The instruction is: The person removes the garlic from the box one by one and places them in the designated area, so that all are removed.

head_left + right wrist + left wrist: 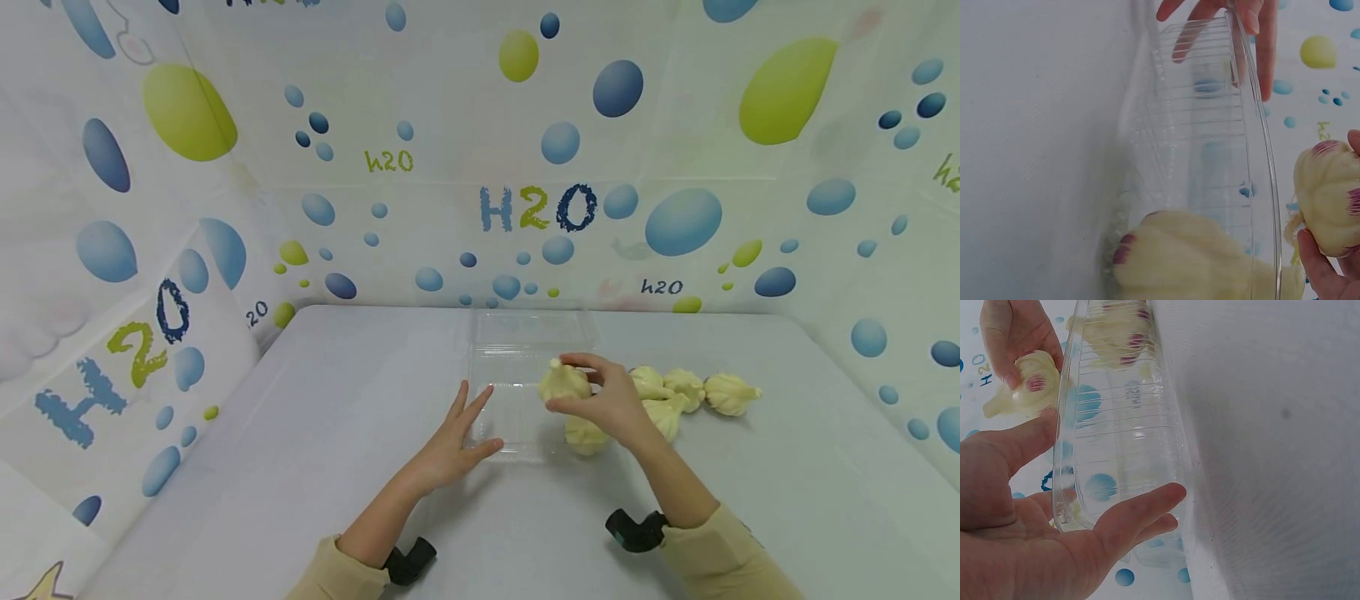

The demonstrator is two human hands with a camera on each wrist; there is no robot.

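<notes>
My right hand (611,402) grips a pale garlic bulb (564,382) with purple patches between thumb and fingers, above the right side of a clear plastic container (517,417). The held bulb's stem points away from the palm in the right wrist view. My left hand (450,454) is at the container's front left corner, fingers spread and straight, fingertips right at its wall. Another garlic bulb (585,436) is at the container's front right corner; it shows through the clear ridged wall (1122,394) in the left wrist view.
Several more garlic bulbs (684,387) lie bunched to the right of the container, one bulb (729,394) at the far right of them. The container's clear lid (532,331) stretches back toward the patterned backdrop (420,217). A white cloth covers the table (337,400).
</notes>
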